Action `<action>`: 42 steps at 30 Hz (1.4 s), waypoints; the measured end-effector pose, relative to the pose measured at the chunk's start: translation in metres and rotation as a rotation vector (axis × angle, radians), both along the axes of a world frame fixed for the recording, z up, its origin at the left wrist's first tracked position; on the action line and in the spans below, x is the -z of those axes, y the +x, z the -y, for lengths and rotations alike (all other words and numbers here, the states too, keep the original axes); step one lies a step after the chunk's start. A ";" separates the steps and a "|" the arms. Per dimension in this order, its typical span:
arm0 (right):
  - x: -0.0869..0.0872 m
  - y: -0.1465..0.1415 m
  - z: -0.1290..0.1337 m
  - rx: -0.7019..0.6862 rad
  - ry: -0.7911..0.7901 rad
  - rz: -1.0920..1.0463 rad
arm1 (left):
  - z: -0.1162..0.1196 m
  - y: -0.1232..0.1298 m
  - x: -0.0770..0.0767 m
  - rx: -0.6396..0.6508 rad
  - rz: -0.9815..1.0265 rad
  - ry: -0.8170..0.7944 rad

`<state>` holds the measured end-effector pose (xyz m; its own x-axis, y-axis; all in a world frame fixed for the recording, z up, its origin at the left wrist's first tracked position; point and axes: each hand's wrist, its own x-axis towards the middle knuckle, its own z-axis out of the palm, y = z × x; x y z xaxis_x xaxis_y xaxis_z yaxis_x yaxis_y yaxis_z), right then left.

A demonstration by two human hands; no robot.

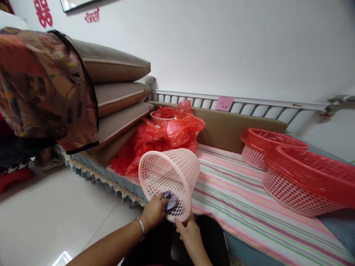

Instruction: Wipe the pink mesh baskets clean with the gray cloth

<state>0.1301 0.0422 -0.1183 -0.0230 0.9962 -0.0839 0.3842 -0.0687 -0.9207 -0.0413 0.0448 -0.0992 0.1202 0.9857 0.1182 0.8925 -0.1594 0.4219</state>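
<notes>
A pink perforated basket (191, 162) is tilted on its side, its mouth facing me and to the left. My left hand (155, 210), with a silver bangle at the wrist, reaches to the basket's mouth and holds a crumpled purple-grey cloth (171, 201) against the inside. My right hand (188, 229) grips the lower rim of the basket, thumb at the edge and fingers partly hidden behind it. The basket is above my lap at the edge of a striped mat (238, 199).
Red plastic bags (177, 131) and a small basket (159, 119) sit behind. Two baskets wrapped in red plastic, one nearer (302, 195) and one farther (253, 157), stand at right. Stacked cushions (119, 92) and a patterned cloth (47, 88) are at left; a radiator (244, 107) lines the wall.
</notes>
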 end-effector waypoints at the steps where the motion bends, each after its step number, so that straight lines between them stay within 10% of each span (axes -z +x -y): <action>1: 0.005 -0.004 -0.005 0.018 -0.040 -0.044 | 0.001 0.005 0.000 0.017 0.028 -0.002; 10: -0.018 0.005 -0.003 0.050 -0.130 -0.239 | 0.027 0.028 0.008 0.162 0.070 0.045; 21: -0.045 0.018 0.024 0.084 0.089 0.098 | -0.002 -0.053 -0.013 0.048 -0.225 0.050; 30: -0.005 -0.009 0.009 -0.046 0.048 0.010 | 0.012 -0.007 -0.003 0.028 -0.036 -0.020; 37: -0.010 -0.003 0.000 -0.132 -0.224 -0.027 | 0.020 0.018 0.000 0.096 0.107 -0.004; 42: -0.025 0.020 0.015 -0.185 0.081 0.073 | 0.034 0.030 0.007 0.146 0.190 0.063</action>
